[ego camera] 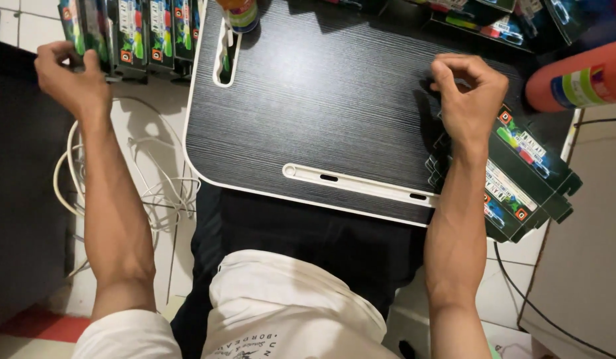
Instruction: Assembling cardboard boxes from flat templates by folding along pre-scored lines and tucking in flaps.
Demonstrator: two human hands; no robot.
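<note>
the desk [321, 106] is a small black lap desk with a white edge, a long white groove near the person and a slot at its far left corner where a bottle [240, 13] stands. a red cylinder [577, 83] lies off its right end.

on the desk's right edge sits a stack of flat cartons [520, 179], dark printed card with coloured labels, unfolded and fanned so their edges step out over the desk's side. they look light and thin, stiff only along the creases, and glossy enough to slide on one another. as a judgement, a pinch at a corner or a fold line would lift one sheet cleanly, while a push in the middle would only shift the whole stack.

to the left, off the desk, a row of folded boxes [142, 36] stands upright on the tiled floor beside a loose white cable [148, 193]. these look hollow and easy to dent, best taken by their narrow sides.

the right hand [469, 96] is curled, fingertips drawn together over the top of the flat cartons, seemingly pinching an edge, though the grip itself is hidden. the left hand [67, 76] is closed narrow on the end box of the row, thumb against its side.
</note>
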